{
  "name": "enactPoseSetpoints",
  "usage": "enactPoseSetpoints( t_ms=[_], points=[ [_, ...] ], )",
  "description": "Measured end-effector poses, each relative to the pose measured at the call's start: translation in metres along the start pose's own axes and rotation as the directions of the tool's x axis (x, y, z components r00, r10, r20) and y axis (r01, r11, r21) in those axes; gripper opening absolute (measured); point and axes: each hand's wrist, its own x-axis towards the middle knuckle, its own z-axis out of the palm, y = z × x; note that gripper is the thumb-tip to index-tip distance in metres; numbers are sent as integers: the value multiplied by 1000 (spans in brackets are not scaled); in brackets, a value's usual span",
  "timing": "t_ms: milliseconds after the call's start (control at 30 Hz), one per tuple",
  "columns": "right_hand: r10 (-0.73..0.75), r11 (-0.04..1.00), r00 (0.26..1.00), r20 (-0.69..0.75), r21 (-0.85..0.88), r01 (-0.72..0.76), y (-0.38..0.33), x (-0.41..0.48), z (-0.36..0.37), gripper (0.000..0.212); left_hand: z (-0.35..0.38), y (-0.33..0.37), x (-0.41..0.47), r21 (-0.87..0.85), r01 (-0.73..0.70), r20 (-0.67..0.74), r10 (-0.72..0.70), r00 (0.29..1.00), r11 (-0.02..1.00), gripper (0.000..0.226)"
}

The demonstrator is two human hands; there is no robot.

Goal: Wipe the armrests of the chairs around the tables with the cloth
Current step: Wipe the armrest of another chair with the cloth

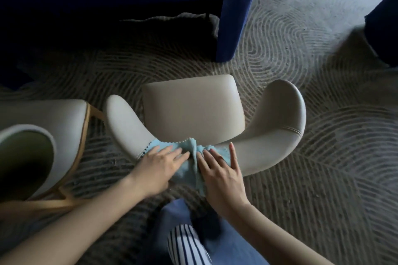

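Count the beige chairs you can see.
2. The centre chair carries the cloth that the left hand and right hand press on it; the second chair stands at the left edge, partly cut off. Others may be hidden.

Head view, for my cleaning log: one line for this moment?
left hand: flat on cloth | right hand: flat on cloth | cloth: draped over back rim of beige chair

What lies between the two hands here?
In the head view, a raised fold of the light blue cloth separates the left hand and right hand, both flat on it atop the beige chair.
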Motion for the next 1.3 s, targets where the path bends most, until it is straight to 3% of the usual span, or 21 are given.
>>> enactPoseSetpoints(
  t_ms=[100,400,633,733,800,900,1067,1200,1300],
  points=[
    [-133,991,991,-19,3,133,36,-6,-3,47,2,26,9,125,4,-60,4,998,992,44],
    [-438,899,899,8,10,438,192,-9,-14,48,18,144,101,156,239,-129,-221,967,958,40],
    [-548,836,836,6,7,548,301,24,-21,41,4,209,197,149,404,-126,-388,913,902,46],
    [-555,832,832,29,27,554,329,46,-22,50,-4,219,229,116,461,-80,-454,887,880,38],
    [-562,827,827,27,29,561,344,61,-22,42,-6,222,249,111,482,-11,-484,875,869,26],
    [-546,837,833,91,15,547,362,86,-18,40,-7,223,274,19,557,133,-554,822,830,53],
    [-492,868,854,170,18,497,384,126,-9,38,-28,217,321,-37,652,175,-637,751,758,49],
    [-373,917,844,387,15,398,388,152,-15,39,-33,213,353,-97,688,219,-659,719,719,47],
    [-323,929,820,472,-7,370,387,166,-14,40,-37,209,366,-135,710,262,-666,699,692,43]
  ],
)
